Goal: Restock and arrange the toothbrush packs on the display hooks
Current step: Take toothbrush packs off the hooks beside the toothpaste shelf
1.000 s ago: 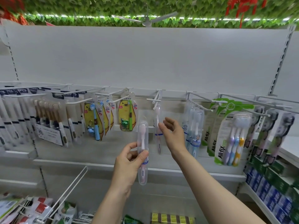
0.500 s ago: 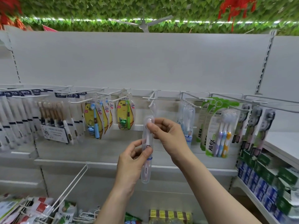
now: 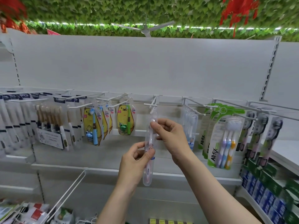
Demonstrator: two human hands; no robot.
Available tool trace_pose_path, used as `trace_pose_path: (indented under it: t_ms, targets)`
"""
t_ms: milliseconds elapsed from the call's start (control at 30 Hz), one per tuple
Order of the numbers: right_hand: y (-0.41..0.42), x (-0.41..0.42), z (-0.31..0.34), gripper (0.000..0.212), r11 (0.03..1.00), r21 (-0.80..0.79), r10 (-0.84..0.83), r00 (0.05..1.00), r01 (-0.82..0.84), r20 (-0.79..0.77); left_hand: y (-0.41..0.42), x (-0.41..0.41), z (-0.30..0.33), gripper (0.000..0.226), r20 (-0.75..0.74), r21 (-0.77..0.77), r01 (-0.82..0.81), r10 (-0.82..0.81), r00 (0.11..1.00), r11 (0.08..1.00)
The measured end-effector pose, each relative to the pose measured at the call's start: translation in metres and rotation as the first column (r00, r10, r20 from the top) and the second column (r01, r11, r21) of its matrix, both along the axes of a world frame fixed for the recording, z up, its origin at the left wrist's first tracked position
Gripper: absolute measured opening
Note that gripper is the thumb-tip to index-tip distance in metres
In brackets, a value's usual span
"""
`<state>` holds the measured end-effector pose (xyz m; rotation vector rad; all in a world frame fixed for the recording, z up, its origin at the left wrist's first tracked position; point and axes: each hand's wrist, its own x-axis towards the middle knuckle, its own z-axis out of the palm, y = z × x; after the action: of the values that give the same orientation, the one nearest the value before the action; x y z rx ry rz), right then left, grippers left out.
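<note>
Both hands hold one clear toothbrush pack [image 3: 150,143] upright below the bare white hook [image 3: 151,105] (left hand [image 3: 137,159] pinching mid-pack, right hand [image 3: 169,136] pinching its top), flanked by yellow bear packs [image 3: 124,120] and blue packs [image 3: 191,123].

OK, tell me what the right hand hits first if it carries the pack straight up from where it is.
Probably the white hook directly above: the right hand pinches the clear toothbrush pack top just under its tip. Depth is unclear.

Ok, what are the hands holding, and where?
One clear plastic pack with a pink toothbrush: left hand grips its middle, right hand pinches its top by the brush head.
</note>
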<state>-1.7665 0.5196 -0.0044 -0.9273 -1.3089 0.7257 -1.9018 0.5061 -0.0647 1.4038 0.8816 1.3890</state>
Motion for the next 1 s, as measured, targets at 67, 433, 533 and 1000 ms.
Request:
trace_pose_path:
  t_ms: [67,433,533,1000]
  targets:
    - [0.011,0.004,0.0,0.009,1.0,-0.013,-0.001,1.0,0.001,0.002,0.013,0.005,0.0,0.022,-0.025,-0.002,-0.006,0.006,1.0,1.0]
    - [0.083,0.026,0.001,0.022,0.998,-0.056,-0.032,0.999,0.033,0.025,0.095,0.034,0.004,0.023,-0.058,-0.047,0.004,-0.006,0.998,0.999]
    - [0.097,0.03,0.003,0.02,0.997,-0.058,-0.045,0.998,0.048,0.049,0.107,0.038,0.005,0.024,-0.061,-0.045,0.019,-0.021,0.998,0.999]
    - [0.099,0.035,0.003,0.016,0.993,-0.072,-0.08,0.986,0.091,0.146,0.112,0.039,0.003,0.026,-0.098,-0.074,0.019,-0.027,0.995,0.997]
